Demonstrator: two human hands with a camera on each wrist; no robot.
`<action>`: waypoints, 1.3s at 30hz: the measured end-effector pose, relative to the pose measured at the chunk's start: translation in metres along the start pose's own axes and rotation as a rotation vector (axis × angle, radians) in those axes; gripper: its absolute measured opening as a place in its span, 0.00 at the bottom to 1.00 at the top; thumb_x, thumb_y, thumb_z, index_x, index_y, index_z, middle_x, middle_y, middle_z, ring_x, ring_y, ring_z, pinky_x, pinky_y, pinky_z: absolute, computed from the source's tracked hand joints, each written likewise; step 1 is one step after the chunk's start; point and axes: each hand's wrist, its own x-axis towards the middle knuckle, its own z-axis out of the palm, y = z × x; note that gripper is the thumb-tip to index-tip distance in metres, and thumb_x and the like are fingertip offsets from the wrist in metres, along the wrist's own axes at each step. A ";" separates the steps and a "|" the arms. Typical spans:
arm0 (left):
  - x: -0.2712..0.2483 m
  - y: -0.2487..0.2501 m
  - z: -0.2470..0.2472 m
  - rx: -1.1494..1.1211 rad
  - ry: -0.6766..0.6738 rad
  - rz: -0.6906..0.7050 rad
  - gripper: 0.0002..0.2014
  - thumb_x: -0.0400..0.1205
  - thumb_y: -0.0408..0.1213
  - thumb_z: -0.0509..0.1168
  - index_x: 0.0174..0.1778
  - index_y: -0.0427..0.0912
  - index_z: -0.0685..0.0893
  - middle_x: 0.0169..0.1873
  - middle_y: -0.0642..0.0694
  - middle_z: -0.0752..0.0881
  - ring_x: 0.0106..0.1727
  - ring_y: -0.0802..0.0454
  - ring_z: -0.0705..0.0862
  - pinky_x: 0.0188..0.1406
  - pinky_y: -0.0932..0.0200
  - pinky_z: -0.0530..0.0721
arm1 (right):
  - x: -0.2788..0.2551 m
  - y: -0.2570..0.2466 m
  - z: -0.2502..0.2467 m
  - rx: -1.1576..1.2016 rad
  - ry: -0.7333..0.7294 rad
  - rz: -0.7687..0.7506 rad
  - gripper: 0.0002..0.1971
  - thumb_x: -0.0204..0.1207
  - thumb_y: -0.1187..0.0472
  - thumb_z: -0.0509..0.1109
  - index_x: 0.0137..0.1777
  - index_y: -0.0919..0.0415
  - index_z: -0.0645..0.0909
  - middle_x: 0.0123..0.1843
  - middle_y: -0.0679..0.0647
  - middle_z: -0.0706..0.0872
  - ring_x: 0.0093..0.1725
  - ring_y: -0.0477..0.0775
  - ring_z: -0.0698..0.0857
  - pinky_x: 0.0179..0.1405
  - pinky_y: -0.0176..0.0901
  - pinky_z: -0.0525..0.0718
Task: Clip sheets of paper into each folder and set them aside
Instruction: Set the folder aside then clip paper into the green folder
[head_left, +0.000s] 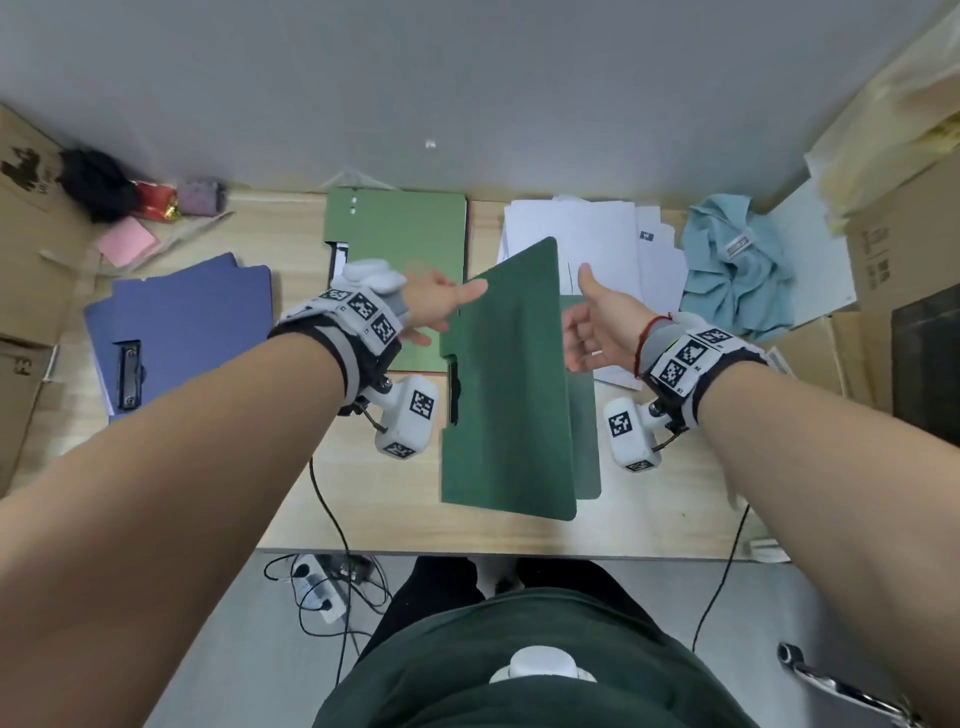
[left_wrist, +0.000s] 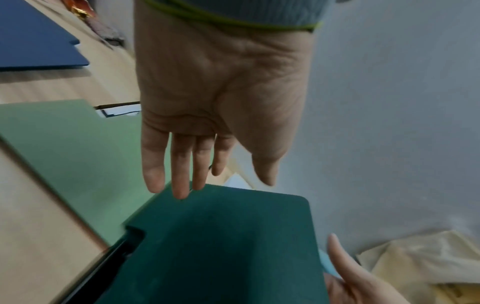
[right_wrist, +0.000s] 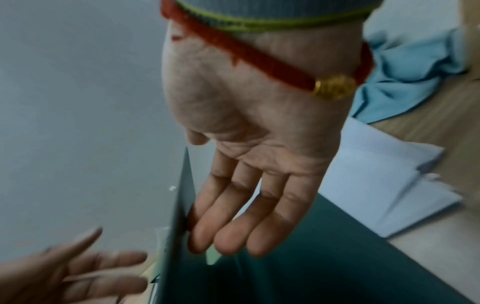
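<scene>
A dark green folder (head_left: 504, 395) lies mid-table with its front cover (left_wrist: 221, 246) raised and its back panel (right_wrist: 311, 267) flat on the desk. A black clip (head_left: 454, 395) shows at its left edge. My left hand (head_left: 441, 306) is to the left of the cover, fingers (left_wrist: 179, 174) straight, tips at the cover's far edge. My right hand (head_left: 597, 322) is to the right, its straight fingers (right_wrist: 233, 226) against the cover's inner face (right_wrist: 182, 205). Loose white sheets (head_left: 587, 228) lie behind the folder at the right.
A light green folder (head_left: 400, 228) lies at the back centre, a blue folder (head_left: 182, 322) with a black clip at the left. A crumpled light blue cloth (head_left: 737, 265) sits at the right. Cardboard boxes (head_left: 904, 249) flank both sides. Pink notes (head_left: 127, 240) lie back left.
</scene>
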 end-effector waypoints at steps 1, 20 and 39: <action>-0.002 0.007 -0.003 -0.026 0.040 0.028 0.37 0.80 0.67 0.61 0.77 0.42 0.73 0.63 0.45 0.83 0.56 0.50 0.87 0.53 0.45 0.90 | -0.002 -0.009 0.008 0.000 -0.029 -0.023 0.39 0.80 0.26 0.45 0.43 0.63 0.80 0.33 0.60 0.86 0.32 0.60 0.85 0.40 0.49 0.87; 0.016 -0.086 -0.081 0.410 0.447 -0.179 0.27 0.82 0.34 0.63 0.78 0.42 0.68 0.72 0.32 0.74 0.71 0.31 0.76 0.69 0.42 0.74 | 0.058 -0.020 0.069 -0.572 0.045 0.091 0.26 0.80 0.39 0.64 0.71 0.54 0.79 0.67 0.50 0.83 0.61 0.51 0.85 0.62 0.53 0.86; 0.126 0.008 -0.006 0.501 -0.044 -0.026 0.23 0.86 0.38 0.63 0.77 0.39 0.75 0.73 0.39 0.79 0.73 0.41 0.78 0.74 0.51 0.73 | 0.088 -0.038 -0.043 -0.579 0.347 0.164 0.23 0.82 0.54 0.65 0.70 0.68 0.79 0.69 0.65 0.82 0.64 0.66 0.83 0.59 0.51 0.81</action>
